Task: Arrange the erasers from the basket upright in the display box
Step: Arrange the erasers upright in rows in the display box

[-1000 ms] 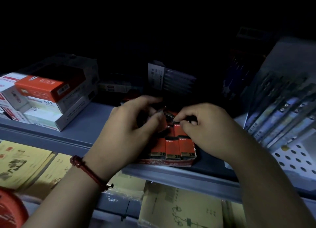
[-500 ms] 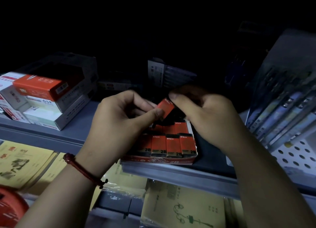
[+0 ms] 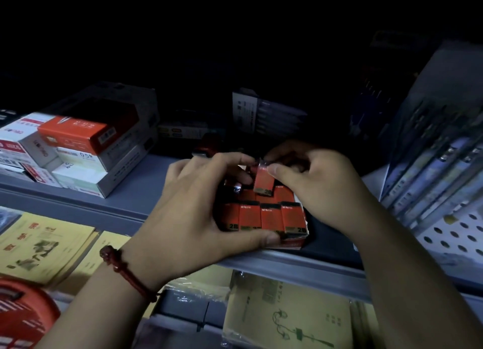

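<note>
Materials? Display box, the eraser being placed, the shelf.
Display box: likely thin cardboard, printed red; its front corner shows a pale raw edge. Eraser: red printed sleeve, seemingly under clear film that glints at the top. Shelf: probably painted metal, smooth matte grey-blue, folded front lip.

The left hand grips the box, thumb along its front, fingers curled over; the right hand pinches 1 eraser.
</note>
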A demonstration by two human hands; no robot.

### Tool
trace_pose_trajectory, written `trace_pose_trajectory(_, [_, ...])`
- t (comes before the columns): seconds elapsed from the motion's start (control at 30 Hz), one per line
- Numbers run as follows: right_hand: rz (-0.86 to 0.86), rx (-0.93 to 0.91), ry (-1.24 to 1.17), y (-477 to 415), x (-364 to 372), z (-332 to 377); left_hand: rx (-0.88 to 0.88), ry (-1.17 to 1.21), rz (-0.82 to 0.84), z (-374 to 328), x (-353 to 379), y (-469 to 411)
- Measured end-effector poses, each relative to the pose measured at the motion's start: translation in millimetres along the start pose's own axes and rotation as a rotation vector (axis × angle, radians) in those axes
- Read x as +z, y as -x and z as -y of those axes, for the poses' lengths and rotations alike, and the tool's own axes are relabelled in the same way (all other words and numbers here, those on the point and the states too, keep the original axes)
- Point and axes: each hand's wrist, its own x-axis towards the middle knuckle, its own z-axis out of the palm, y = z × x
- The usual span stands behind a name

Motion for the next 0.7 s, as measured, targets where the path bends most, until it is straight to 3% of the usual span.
trace_pose_trajectory(0.13, [0.013, -0.066, 0.039, -1, 1, 0, 0.067, -0.080, 0.021, 4, 4, 4])
trace_pose_trajectory(0.27, [0.072, -0.068, 0.103, 1, 0, -5, 0.052, -0.122, -0.064, 7, 11, 9])
trace_pose_trajectory(0.4, [0.085, -0.091, 0.244, -1, 0, -8, 0.050, -0.065, -0.114, 9, 17, 11])
trace_pose_trajectory(0.7, [0.021, -0.121, 0.240, -1, 3, 0, 0.041, 0.004, -0.129, 11, 17, 13])
